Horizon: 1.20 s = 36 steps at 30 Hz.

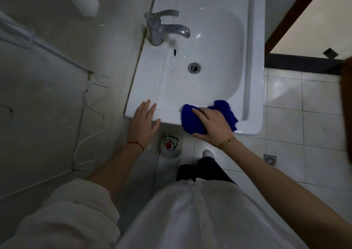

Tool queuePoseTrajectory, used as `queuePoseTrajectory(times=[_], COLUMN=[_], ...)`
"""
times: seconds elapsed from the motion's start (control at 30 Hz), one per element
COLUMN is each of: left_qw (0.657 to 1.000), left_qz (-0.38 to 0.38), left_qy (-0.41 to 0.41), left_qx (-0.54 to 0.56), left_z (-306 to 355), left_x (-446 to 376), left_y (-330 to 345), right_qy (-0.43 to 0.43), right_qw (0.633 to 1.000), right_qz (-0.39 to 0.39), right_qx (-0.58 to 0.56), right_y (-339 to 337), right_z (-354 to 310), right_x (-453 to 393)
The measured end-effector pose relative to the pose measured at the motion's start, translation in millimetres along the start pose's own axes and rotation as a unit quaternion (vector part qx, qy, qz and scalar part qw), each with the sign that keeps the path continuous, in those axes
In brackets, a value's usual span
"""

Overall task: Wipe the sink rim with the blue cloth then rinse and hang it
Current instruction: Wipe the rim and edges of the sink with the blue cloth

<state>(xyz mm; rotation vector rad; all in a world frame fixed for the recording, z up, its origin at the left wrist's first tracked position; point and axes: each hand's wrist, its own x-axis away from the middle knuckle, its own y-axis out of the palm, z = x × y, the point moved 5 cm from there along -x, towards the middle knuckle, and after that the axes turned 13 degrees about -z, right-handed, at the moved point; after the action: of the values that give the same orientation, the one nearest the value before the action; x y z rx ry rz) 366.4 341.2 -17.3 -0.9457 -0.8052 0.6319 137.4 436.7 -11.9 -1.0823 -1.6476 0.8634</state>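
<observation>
Pressing blue cloth point(192, 119) on sink rim point(245, 128), right hand point(213, 124) flat

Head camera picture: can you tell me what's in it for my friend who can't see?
A person's right hand presses a blue cloth on the near rim of a white sink. Their left hand rests flat on the rim beside it.
</observation>
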Motion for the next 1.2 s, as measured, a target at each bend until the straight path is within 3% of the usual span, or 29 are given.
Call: queuePoseTrajectory(times=[0.17, 0.27, 0.53, 0.73, 0.87, 1.2], left_qw=[0.999, 0.998, 0.996, 1.000, 0.999, 0.993], left_qz=[0.013, 0.027, 0.024, 0.018, 0.030, 0.082], left_qy=[-0.012, -0.038, -0.061, -0.010, -0.029, -0.084], left_qx=[0.029, 0.048, 0.054, 0.002, 0.031, 0.008], left_z=[0.7, -3.7, -4.2, 35.4, 68.8, 188.8], left_x=[1.1, 5.2, 2.5, 1.0, -0.6, -16.1], left_y=[-2.9, -2.5, 1.5, 9.8, 23.6, 55.9], right_qy=[0.047, 0.056, -0.028, -0.047, -0.051, -0.232], right_qw=[0.997, 0.995, 0.997, 0.996, 0.994, 0.970], right_qz=[0.051, 0.046, 0.003, 0.067, 0.085, 0.014], right_qx=[0.036, 0.066, 0.069, 0.047, 0.050, 0.065], right_y=[3.3, 7.0, 7.6, 8.0, 5.5, -15.7], right_z=[33.1, 7.0, -67.3, 4.5, 64.5, 156.4], right_x=[30.6, 9.0, -64.8, -4.0, 41.4, 74.1])
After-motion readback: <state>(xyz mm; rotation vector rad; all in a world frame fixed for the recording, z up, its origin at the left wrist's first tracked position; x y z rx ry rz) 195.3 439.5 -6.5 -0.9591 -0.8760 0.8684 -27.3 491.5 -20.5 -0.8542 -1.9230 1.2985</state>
